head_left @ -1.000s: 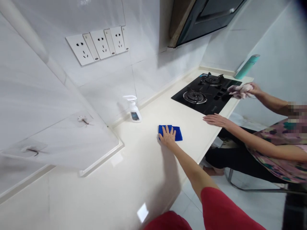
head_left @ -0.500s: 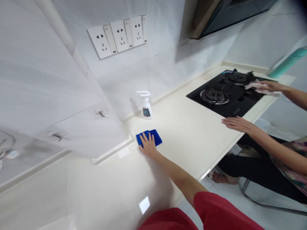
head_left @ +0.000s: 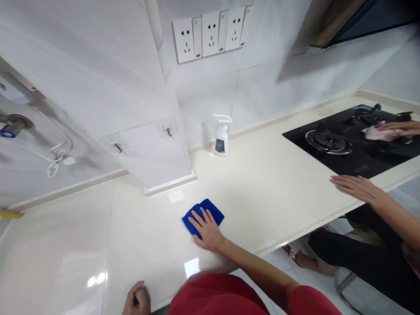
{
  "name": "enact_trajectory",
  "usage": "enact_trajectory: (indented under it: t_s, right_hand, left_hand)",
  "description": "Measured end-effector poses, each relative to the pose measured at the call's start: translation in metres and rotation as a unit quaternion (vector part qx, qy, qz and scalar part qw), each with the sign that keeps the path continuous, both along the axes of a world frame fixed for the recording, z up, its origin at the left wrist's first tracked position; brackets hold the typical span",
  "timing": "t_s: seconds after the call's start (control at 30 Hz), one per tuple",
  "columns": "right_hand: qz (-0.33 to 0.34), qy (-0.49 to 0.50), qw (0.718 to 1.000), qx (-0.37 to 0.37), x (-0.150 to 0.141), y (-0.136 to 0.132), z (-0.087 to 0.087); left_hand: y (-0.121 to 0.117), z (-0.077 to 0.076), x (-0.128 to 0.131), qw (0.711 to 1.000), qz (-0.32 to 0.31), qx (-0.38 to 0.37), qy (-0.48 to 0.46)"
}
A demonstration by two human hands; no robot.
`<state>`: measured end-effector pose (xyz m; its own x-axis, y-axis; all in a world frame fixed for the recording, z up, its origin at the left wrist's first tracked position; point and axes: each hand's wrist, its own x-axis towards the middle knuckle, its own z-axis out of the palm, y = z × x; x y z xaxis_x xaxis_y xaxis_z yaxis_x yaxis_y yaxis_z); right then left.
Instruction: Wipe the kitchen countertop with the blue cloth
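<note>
My right hand (head_left: 210, 232) lies flat on a folded blue cloth (head_left: 211, 211), fingers spread, pressing it against the white countertop (head_left: 256, 192). My left hand (head_left: 137, 301) has come into view at the bottom, curled into a loose fist at the counter's front edge; nothing shows in it. Beyond the cloth, near the wall, a white spray bottle (head_left: 221, 138) with a dark label stands upright.
At right, a co-worker's hand (head_left: 357, 188) rests on the counter edge; the other holds a pale rag (head_left: 380, 132) on the black gas hob (head_left: 331, 164). A wall corner (head_left: 170, 183) juts out at left. Sockets (head_left: 211, 35) line the wall.
The view has turned left. My right hand and the blue cloth have come nearer to me, away from the spray bottle. My left hand has appeared at the bottom.
</note>
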<state>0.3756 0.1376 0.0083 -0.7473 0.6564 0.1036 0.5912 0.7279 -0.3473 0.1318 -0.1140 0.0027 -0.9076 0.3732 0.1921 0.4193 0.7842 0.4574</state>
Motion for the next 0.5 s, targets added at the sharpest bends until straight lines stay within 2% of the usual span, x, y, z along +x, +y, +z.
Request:
enact_trajectory:
  t_s: [0.13,0.23,0.3,0.4,0.5]
  right_hand:
    - [0.029,-0.011,0.999,0.015,0.046,0.006,0.002]
    - [0.004,-0.025,0.999,0.031,0.057,0.004,0.001]
    - [-0.034,-0.037,0.998,0.039,0.048,-0.001,-0.002]
    - [-0.084,-0.053,0.994,0.038,0.014,-0.011,-0.007]
    - [-0.06,-0.052,0.997,0.021,-0.034,-0.019,-0.008]
  left_hand:
    - [0.001,-0.003,0.009,0.999,0.031,-0.003,0.023]
    - [0.001,-0.004,0.01,0.999,0.034,-0.009,0.025]
    - [0.001,-0.004,0.01,0.999,0.036,-0.012,0.024]
    - [0.0,-0.003,0.01,0.999,0.031,-0.016,0.028]
    - [-0.001,-0.003,0.011,0.999,0.022,-0.023,0.033]
